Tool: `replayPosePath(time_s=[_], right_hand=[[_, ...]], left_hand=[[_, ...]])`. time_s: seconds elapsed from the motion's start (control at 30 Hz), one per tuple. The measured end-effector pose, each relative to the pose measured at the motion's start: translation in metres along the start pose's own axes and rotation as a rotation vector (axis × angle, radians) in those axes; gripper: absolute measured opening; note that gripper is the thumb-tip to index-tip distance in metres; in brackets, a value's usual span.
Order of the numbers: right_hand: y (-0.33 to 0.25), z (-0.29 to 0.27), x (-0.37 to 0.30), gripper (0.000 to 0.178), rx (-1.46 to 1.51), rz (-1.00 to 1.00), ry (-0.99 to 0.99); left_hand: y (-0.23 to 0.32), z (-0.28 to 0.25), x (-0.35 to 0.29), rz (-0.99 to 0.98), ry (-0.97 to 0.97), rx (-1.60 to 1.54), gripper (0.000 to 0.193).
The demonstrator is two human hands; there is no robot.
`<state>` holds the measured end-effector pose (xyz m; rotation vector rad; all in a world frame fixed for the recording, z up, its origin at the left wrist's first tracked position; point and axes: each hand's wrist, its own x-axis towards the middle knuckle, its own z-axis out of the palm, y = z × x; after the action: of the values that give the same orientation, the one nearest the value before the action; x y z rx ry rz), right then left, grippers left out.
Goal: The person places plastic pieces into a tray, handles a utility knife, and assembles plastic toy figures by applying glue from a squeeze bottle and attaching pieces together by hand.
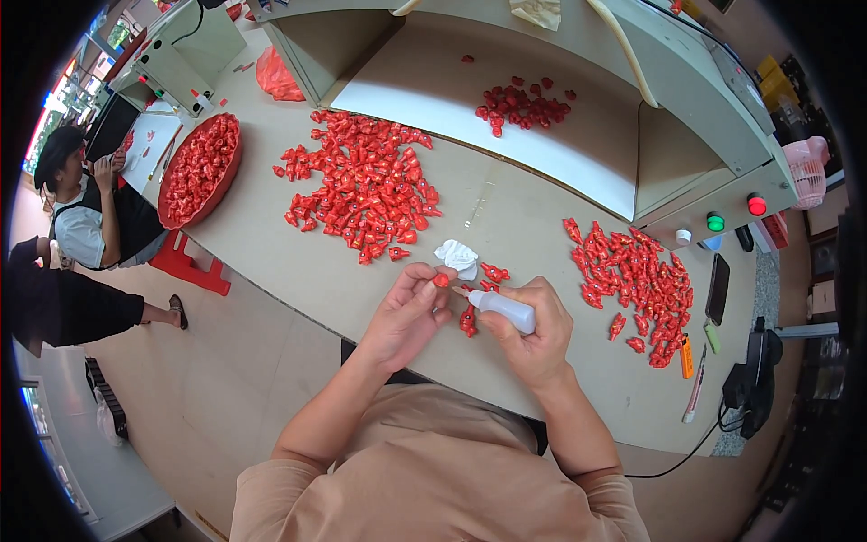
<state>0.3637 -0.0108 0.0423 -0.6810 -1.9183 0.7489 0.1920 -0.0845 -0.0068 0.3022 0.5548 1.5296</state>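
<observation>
My left hand [406, 312] pinches a small red plastic part [441, 281] between thumb and fingertips. Wrapped in my right hand [535, 334] is a translucent squeeze bottle [503, 309], tilted so its narrow nozzle points at that part. The gap between nozzle and part looks very small; I cannot tell whether they touch. Several red figures [467, 322] lie on the table just beyond and between my hands. A crumpled white tissue [457, 258] rests behind them. Farther left spreads a large pile of red parts [375, 185], and to the right a pile of red figures [637, 280].
A lit booth [578, 163] with more red pieces [524, 107] stands at the back. A red basin [203, 172] full of parts sits at left. An orange lighter [686, 357], a thin-handled tool [695, 384] and a phone [718, 289] lie right. Another person [99, 199] sits at far left.
</observation>
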Motion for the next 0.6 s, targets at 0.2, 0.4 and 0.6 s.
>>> replayPosePath(time_s=[0.2, 0.4, 0.6], right_hand=[[-0.001, -0.001, 0.002, 0.034, 0.021, 0.021, 0.014], [0.002, -0.004, 0.002, 0.03, 0.002, 0.01, 0.003], [0.013, -0.021, 0.019, 0.022, 0.606, 0.589, 0.052]], left_hand=[[0.0, 0.0, 0.001, 0.0, 0.004, 0.001, 0.012], [0.0, 0.001, 0.001, 0.014, -0.012, 0.007, 0.014], [0.007, -0.003, -0.002, -0.063, 0.021, -0.166, 0.021]])
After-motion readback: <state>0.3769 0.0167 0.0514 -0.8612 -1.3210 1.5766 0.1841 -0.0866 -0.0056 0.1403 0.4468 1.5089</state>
